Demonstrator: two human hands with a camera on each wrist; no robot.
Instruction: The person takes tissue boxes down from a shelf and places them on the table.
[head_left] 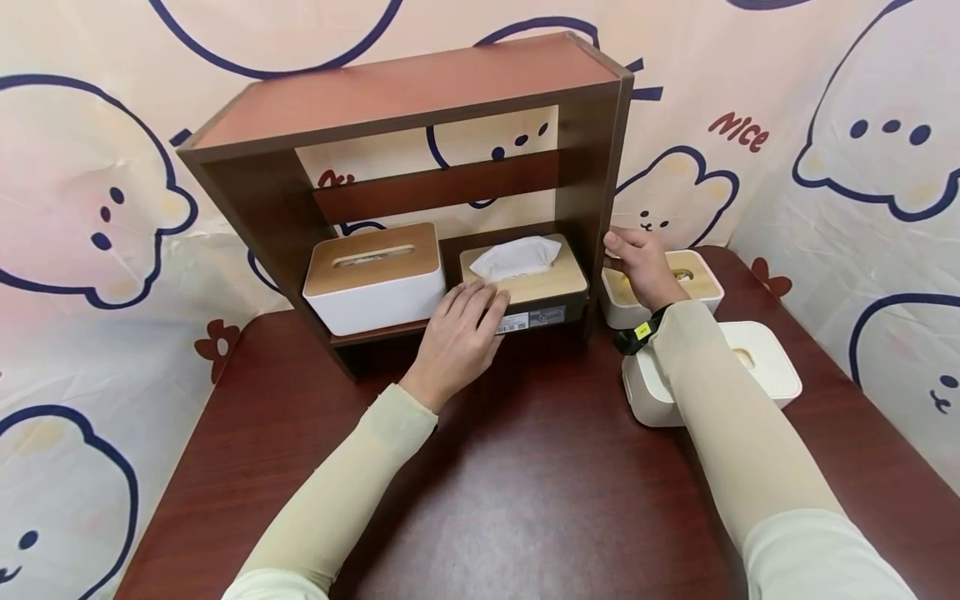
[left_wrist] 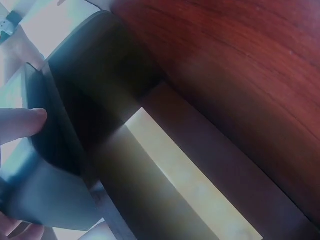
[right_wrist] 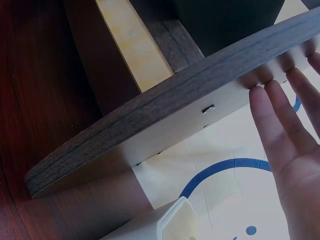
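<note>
The left hand (head_left: 459, 337) grasps nothing; its loosely extended fingers touch the front edge of the dark-fronted tissue box (head_left: 525, 293), which sits on the lower board of the brown shelf (head_left: 435, 83) with a white tissue (head_left: 517, 257) poking up. The right hand (head_left: 643, 260), at the box's three o'clock, is unclenched, near-straight fingertips against the shelf's outer side. At nine o'clock from that box stands a white box with a brown lid (head_left: 372, 287); outside the shelf, a pale-lidded box (head_left: 699, 287) sits at three and a rounded white box (head_left: 772, 367) at four, both on the table (head_left: 540, 500).
</note>
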